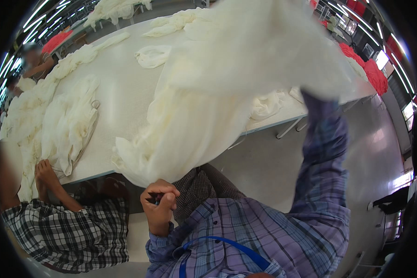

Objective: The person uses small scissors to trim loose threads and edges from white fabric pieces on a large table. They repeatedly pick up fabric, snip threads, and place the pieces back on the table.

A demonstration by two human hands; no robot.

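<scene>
Holds a small dark object (154,198) in the curled left hand (160,209) at lower centre of the frame, just below the edge of a sheer cream cloth (199,120). Extends a purple-blue plaid right sleeve (323,153) toward the upper right; cannot tell the grip of the right hand, hidden by blurred cloth. Falls from top centre to below the middle, partly over a white table (116,99). At lower left, sits beside cream garments (72,120) in a checked shirt (78,231): a co-worker.
</scene>
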